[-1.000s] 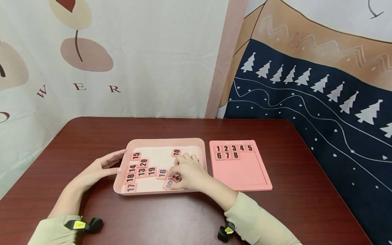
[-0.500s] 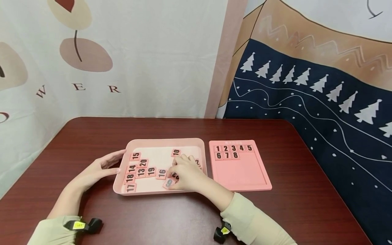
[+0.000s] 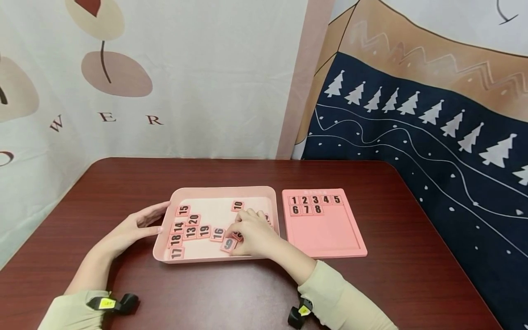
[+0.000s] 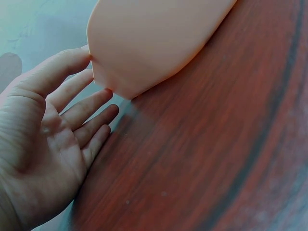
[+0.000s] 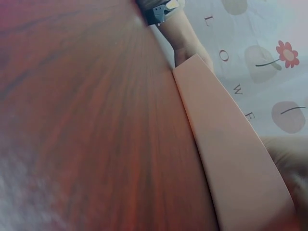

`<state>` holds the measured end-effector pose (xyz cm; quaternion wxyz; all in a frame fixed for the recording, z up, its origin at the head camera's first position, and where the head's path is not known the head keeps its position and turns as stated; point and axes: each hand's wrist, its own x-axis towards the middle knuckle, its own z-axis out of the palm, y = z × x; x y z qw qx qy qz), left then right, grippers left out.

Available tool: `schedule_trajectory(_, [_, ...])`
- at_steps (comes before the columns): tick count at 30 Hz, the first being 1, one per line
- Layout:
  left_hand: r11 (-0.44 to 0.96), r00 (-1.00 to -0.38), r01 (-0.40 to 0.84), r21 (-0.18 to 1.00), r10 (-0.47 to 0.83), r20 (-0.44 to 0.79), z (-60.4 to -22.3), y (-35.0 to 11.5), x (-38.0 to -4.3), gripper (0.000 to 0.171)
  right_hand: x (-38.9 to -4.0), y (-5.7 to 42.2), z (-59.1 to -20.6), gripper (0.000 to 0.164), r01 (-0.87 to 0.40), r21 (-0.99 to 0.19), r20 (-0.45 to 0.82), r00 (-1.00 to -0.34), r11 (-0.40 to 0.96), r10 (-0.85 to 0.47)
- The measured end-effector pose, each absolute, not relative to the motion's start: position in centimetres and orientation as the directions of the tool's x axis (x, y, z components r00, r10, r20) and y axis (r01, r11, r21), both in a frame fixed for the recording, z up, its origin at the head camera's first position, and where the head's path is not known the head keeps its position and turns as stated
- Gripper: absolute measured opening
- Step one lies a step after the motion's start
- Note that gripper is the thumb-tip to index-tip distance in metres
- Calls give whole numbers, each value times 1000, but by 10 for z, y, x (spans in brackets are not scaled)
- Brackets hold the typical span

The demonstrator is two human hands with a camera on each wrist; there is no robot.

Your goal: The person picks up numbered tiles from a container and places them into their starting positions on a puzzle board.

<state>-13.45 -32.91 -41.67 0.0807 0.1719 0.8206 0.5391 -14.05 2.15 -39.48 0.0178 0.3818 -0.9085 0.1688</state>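
In the head view, a shallow pink tray (image 3: 214, 210) lies on the table with loose number tiles inside. My left hand (image 3: 131, 227) is at its left side, fingers apart; in the left wrist view the thumb and fingertips touch the tray's outer wall (image 4: 149, 43). My right hand (image 3: 256, 233) reaches over the tray's front right part, thumb and index finger pinching the 9 tile (image 3: 228, 244). Another tile (image 3: 237, 235) shows partly beneath the fingers. The 16 tile (image 3: 217, 234) lies just left of them. In the right wrist view the tray wall hides most of this hand.
Right of the tray lies a pink board (image 3: 326, 236) with tiles 1 to 8 in two rows. The 10 tile (image 3: 237, 206) sits near the tray's back; several others, such as the 19 tile (image 3: 204, 231), cluster at its left. Patterned curtains (image 3: 214, 91) hang behind the table.
The 9 tile has shifted slightly back and turned a little under my right fingers, covering more of the tile behind it. My left hand has stayed at the tray's side.
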Motion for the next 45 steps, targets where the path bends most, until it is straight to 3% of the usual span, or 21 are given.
schedule_trajectory(16, [341,-925,203,918,375,65,-416,-329,-135,61,-142,23,-392,28,-665,-351,126,-731,659,-670])
schedule_trajectory(25, [330,-920,217,919,383,79,-414,-327,-133,60,-142,33,-377,31,-669,-415,173,-723,616,-669])
schedule_trajectory(33, [324,-915,232,917,392,93,-412,-326,-132,60,-147,68,-360,29,-696,-443,275,-705,565,-654])
schedule_trajectory(45, [323,-918,219,921,389,82,-413,-326,-132,60,-158,143,-363,30,-650,-476,361,-759,592,-543])
